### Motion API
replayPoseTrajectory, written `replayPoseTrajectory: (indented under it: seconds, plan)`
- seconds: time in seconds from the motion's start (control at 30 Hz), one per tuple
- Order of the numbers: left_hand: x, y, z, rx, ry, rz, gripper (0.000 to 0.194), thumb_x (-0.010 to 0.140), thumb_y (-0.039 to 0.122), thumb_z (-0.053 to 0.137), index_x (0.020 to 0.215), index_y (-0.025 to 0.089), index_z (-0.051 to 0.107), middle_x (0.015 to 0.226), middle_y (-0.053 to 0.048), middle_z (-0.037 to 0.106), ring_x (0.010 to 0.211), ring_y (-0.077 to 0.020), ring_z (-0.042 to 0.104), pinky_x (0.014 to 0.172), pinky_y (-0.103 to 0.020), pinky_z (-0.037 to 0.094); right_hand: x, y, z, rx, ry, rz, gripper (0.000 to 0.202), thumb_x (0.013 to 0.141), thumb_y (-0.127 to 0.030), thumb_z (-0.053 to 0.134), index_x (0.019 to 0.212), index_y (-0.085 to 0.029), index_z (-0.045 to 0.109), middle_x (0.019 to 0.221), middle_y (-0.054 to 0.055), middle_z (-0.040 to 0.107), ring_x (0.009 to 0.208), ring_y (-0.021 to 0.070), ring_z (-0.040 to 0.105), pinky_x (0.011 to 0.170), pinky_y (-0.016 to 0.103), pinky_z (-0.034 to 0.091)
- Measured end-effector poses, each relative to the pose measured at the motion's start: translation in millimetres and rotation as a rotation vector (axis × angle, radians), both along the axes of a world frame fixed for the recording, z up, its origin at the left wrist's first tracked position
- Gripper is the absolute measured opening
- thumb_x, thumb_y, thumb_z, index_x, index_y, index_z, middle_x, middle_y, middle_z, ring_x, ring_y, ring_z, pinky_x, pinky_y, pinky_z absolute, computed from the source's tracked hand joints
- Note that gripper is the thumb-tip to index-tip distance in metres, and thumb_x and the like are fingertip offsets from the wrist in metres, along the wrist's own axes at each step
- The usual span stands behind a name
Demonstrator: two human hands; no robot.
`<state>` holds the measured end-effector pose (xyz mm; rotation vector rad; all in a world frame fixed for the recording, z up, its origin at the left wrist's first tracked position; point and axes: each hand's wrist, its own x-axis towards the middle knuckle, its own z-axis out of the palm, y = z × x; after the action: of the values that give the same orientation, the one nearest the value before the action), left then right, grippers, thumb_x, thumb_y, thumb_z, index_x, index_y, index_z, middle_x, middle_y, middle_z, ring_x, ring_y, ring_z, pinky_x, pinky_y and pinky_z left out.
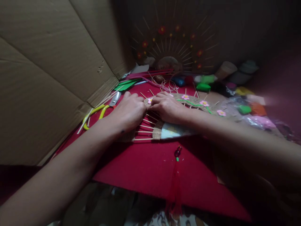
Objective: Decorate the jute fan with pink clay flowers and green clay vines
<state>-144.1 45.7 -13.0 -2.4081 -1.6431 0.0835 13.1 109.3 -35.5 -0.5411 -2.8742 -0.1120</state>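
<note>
A half-round fan of thin sticks and woven twine (157,130) lies on a red surface. Pink clay flowers (204,103) and a green vine run along its outer twine band, and a light blue panel (171,131) fills part of its inner curve. My left hand (133,108) is closed on the band at the fan's left part. Right beside it, my right hand (166,106) has its fingers curled down on the same band, next to a pink flower. Any small piece between my fingertips is hidden.
Scissors with yellow handles (94,114) lie left, near a cardboard wall (58,62). Colourful clay packets (256,110) crowd the right. A red tassel (175,185) with dark beads hangs over the front edge. Behind stands another flowered stick fan (169,44) in shadow.
</note>
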Motion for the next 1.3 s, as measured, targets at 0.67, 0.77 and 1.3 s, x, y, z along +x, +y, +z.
replayPoseTrajectory:
  seconds: [0.67,0.77,1.3]
  plan:
    - [-2.2,-1.4,3.8,-0.031,0.052,0.026,0.029,0.09,0.027,0.042,0.097,0.019,0.069,0.08,-0.008,0.062,0.076,-0.0211,0.052,0.066,-0.033,0.029,2.6,-0.5,-0.4,-0.073,0.024,-0.02,0.038,0.08,-0.004,0.047,0.108,-0.018,0.067,0.1,0.009,0.063,0.092,0.0218,0.047,0.078,0.035,0.032]
    - [-2.7,-1.4,3.6,-0.023,0.055,0.016,0.031,0.092,0.03,0.04,0.095,0.018,0.069,0.08,-0.008,0.061,0.076,-0.021,0.051,0.066,-0.033,0.029,3.1,2.5,-0.9,-0.105,0.095,-0.046,0.04,0.08,0.0,0.043,0.108,-0.016,0.066,0.096,0.008,0.065,0.09,0.0204,0.049,0.079,0.034,0.034]
    - [-1.7,1.4,-6.5,0.004,-0.037,0.004,0.03,0.093,0.029,0.039,0.102,0.02,0.066,0.084,-0.009,0.061,0.079,-0.0232,0.05,0.065,-0.034,0.025,7.3,6.3,4.4,-0.029,0.021,-0.082,0.037,0.078,-0.002,0.045,0.1,-0.018,0.07,0.094,0.007,0.064,0.09,0.0214,0.047,0.083,0.036,0.03]
